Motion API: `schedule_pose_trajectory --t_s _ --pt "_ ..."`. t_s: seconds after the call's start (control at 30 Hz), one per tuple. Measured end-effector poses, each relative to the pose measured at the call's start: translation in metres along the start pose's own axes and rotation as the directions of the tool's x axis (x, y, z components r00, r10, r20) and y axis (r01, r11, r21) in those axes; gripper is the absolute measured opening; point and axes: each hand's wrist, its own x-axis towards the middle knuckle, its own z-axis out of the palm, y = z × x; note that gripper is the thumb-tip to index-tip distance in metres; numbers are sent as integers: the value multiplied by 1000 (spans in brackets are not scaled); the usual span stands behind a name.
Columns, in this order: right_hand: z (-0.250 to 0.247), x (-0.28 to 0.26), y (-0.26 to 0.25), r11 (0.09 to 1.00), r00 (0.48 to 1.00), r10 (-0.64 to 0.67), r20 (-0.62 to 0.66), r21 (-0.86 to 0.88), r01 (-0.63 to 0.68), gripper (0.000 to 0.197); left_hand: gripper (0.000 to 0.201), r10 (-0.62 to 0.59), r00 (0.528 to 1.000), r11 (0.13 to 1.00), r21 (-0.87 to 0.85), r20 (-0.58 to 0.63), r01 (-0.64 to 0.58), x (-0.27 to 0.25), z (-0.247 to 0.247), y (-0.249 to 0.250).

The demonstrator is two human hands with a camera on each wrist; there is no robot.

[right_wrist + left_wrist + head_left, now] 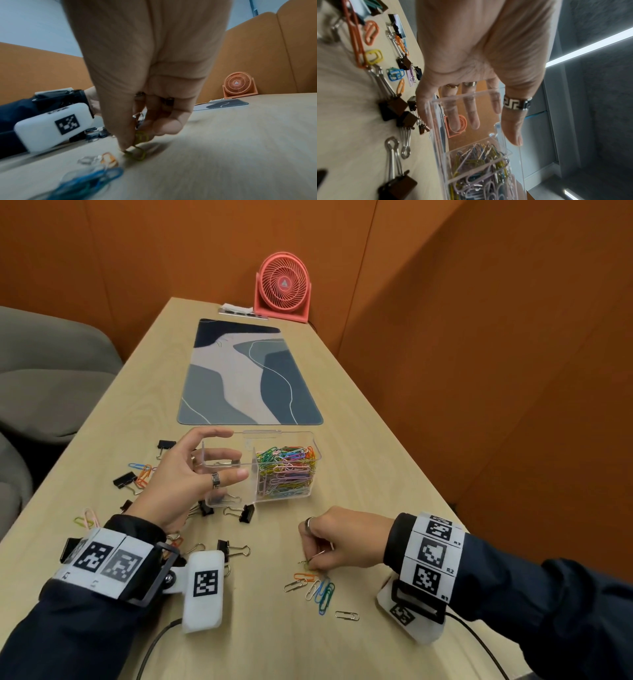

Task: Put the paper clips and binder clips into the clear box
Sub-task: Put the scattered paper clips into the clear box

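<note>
The clear box [310, 440] stands mid-table with a divider. Its right compartment is packed with coloured paper clips [286, 470]; the left one holds a dark binder clip [222, 498]. My left hand [233, 455] hovers over the left compartment with fingers spread and nothing in it; the left wrist view shows the left hand [484, 129] above the box [471, 174]. My right hand [317, 563] is down on the table in front of the box, pinching a yellow-green paper clip [135, 153] among loose paper clips [322, 589]. Black binder clips [246, 513] lie scattered to the left.
More binder clips [125, 479] and paper clips [142, 472] lie near the table's left edge. A patterned desk mat [246, 378] lies beyond the box, a pink fan [283, 287] at the far end. A grey chair [44, 371] stands left; an orange wall runs along the right.
</note>
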Motion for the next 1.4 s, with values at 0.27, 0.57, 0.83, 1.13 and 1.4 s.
schedule_pose_trajectory --t_s 0.27,0.57,0.83,1.13,1.4 --pt "-68 -3 -2 990 868 -3 -496 120 73 22 57 -4 1000 1000 7 5 4 1 -1 -1" --pt "-76 30 -16 998 775 17 -632 -35 -50 18 56 5 1000 1000 -5 8 -5 1 -2 -2" --pt "-50 -7 -6 985 931 -27 -364 149 87 16 59 -3 1000 1000 -21 8 3 3 -3 -3" --pt "10 -10 -8 999 998 33 49 32 -34 54 57 -9 1000 1000 -11 8 9 2 -2 -3" --pt "11 -4 -4 986 999 38 2 165 -38 18 57 -6 1000 1000 -3 12 6 3 -3 -3"
